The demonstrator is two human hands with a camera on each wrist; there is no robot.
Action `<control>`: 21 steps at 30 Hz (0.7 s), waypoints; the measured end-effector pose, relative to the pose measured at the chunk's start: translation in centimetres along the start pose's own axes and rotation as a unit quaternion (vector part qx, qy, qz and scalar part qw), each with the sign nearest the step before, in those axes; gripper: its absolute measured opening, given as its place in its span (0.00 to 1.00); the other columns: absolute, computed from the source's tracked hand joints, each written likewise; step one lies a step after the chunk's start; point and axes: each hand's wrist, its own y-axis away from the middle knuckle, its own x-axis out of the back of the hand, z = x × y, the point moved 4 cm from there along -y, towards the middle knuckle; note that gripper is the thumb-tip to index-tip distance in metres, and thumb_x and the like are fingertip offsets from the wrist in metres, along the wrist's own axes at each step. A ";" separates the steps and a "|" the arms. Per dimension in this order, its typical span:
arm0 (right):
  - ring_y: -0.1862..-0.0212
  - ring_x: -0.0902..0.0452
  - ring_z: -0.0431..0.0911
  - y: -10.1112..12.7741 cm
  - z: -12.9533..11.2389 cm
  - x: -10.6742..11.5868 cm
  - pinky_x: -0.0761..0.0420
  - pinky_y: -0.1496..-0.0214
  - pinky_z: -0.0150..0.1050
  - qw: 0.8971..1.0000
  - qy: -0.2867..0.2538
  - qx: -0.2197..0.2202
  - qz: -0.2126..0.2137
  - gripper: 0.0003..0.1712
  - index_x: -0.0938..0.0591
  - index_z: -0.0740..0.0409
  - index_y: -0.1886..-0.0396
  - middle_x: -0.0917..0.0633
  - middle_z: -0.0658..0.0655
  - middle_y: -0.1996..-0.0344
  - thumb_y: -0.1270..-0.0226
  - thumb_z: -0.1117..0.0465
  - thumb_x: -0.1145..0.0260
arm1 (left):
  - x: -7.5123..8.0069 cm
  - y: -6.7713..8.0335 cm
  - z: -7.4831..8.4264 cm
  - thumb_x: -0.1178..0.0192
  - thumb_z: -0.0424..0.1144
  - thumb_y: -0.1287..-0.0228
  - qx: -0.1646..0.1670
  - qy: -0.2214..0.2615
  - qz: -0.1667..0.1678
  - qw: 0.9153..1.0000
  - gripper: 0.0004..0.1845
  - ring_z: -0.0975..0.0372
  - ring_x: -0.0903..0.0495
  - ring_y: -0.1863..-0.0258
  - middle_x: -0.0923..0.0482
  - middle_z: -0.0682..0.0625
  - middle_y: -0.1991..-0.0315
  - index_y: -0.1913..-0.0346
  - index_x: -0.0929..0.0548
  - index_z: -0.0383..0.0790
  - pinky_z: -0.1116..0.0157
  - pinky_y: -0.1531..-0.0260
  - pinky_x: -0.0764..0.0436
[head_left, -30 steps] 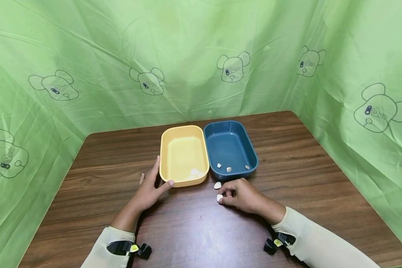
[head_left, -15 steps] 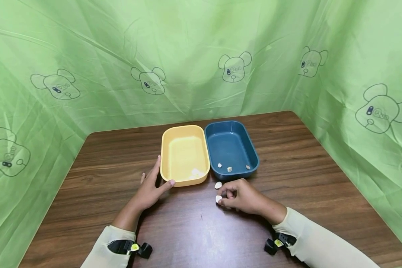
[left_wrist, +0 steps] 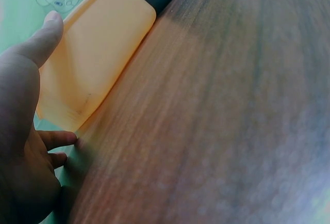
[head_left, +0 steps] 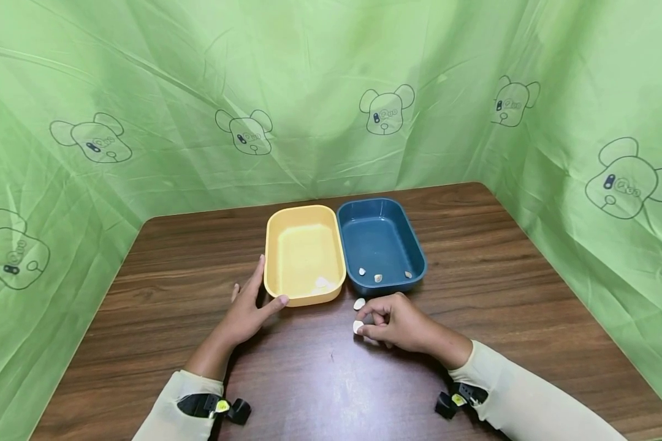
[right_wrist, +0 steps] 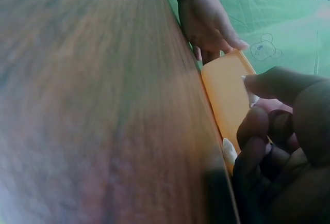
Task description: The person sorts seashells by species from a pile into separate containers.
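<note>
- The right hand [head_left: 399, 320] lies on the table [head_left: 502, 269] with curled fingers pinching a white clove [head_left: 358, 326].
- A second clove [head_left: 359, 303] lies just at its 12 o'clock, loose on the wood.
- The left hand [head_left: 246, 309], fingers straight, rests against the yellow tray [head_left: 304, 254].
- The blue tray [head_left: 379, 244], at 3 o'clock of the yellow one, holds three small pieces.

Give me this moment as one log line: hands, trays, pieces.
left hand: rests against yellow tray | right hand: pinches white piece | second white piece: on table | blue tray: three pieces
</note>
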 end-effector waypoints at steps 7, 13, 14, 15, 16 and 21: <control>0.86 0.29 0.31 -0.2 -1.0 0.3 0.27 0.84 0.28 0.999 -0.015 0.012 0.026 0.04 0.08 0.62 0.59 0.26 0.51 0.86 0.32 0.69 0.22 | 0.1 0.0 -0.1 0.34 0.60 0.23 -0.001 -0.001 0.000 1.000 0.59 0.40 0.55 0.10 0.60 0.46 0.08 0.10 0.69 0.61 0.24 0.22 0.75; 0.87 0.30 0.31 -0.6 -2.1 0.5 0.30 0.86 0.28 0.999 -0.007 0.003 0.039 0.03 0.07 0.58 0.59 0.25 0.47 0.85 0.30 0.66 0.22 | 0.0 0.0 0.0 0.34 0.59 0.23 -0.001 0.001 0.000 1.000 0.59 0.40 0.55 0.10 0.60 0.46 0.08 0.10 0.69 0.62 0.24 0.22 0.76; 0.87 0.30 0.31 -0.7 -2.2 0.5 0.30 0.86 0.28 0.999 -0.006 0.005 0.040 0.03 0.07 0.57 0.59 0.26 0.47 0.85 0.30 0.66 0.22 | 0.1 0.0 0.0 0.34 0.59 0.23 -0.001 0.000 0.000 1.000 0.59 0.41 0.55 0.10 0.60 0.46 0.08 0.10 0.69 0.62 0.24 0.22 0.75; 0.87 0.31 0.31 -0.8 -2.3 0.6 0.31 0.86 0.27 0.999 -0.005 0.008 0.041 0.03 0.07 0.57 0.60 0.26 0.46 0.85 0.31 0.67 0.22 | 0.1 0.1 0.0 0.34 0.59 0.23 -0.001 0.000 0.000 1.000 0.59 0.41 0.55 0.10 0.60 0.47 0.08 0.10 0.69 0.61 0.24 0.22 0.75; 0.87 0.31 0.31 -0.9 -2.5 0.6 0.31 0.86 0.27 0.999 -0.004 0.013 0.042 0.03 0.07 0.57 0.60 0.26 0.46 0.85 0.31 0.67 0.22 | 0.1 0.1 0.0 0.34 0.59 0.23 -0.002 -0.001 0.000 1.000 0.59 0.41 0.55 0.10 0.60 0.47 0.08 0.10 0.68 0.61 0.24 0.22 0.75; 0.88 0.32 0.30 -1.7 -3.3 0.7 0.31 0.85 0.27 0.998 0.014 0.042 0.052 0.04 0.07 0.54 0.60 0.26 0.46 0.85 0.31 0.67 0.22 | 0.1 0.1 0.0 0.34 0.59 0.23 -0.001 -0.002 0.001 1.000 0.59 0.41 0.55 0.10 0.60 0.47 0.08 0.10 0.68 0.60 0.24 0.22 0.75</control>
